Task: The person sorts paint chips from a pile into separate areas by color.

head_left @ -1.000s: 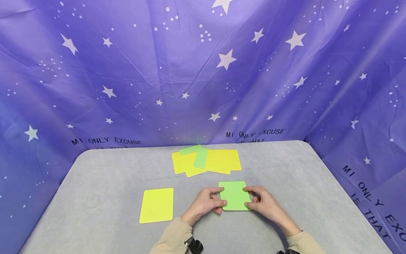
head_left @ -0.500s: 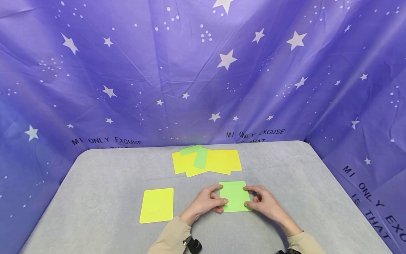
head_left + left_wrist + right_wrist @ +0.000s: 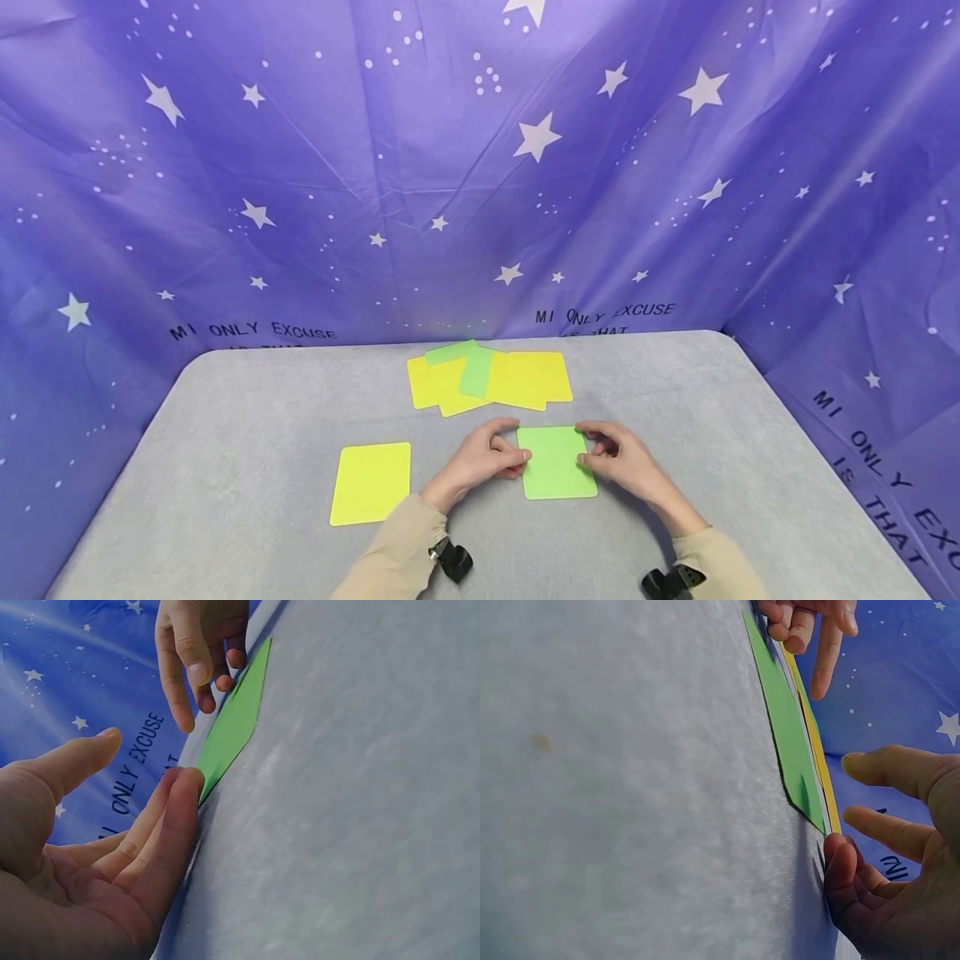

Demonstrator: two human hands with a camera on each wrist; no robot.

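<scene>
Cards on a gray tabletop (image 3: 255, 467), before a purple star-printed curtain (image 3: 435, 167), read from left to right. At the left, a yellow card (image 3: 371, 483) lies flat, its lower right corner close to the beige left sleeve (image 3: 397, 546) in the head view. A black device (image 3: 452, 560) sits at that wrist. The left hand (image 3: 480, 454) stands at the left edge of the green card; its thumb is raised well apart from extended fingers, and it grips nothing. Whether its fingertips touch the card cannot be told. Behind, near the far table edge, a spread of overlapping yellow and green cards (image 3: 528, 377) lies flat, with two green pieces visible among the yellow. The green card (image 3: 557, 467) lies flat on the tabletop between the two hands, well apart from the yellow card. The right hand (image 3: 622, 457) stands at its right edge, thumb and forefinger parted, the other fingers bent near the card's edge; it too has hold of nothing, and contact is unclear. Farthest right come a second black device (image 3: 672, 581) and the right sleeve (image 3: 720, 567).
</scene>
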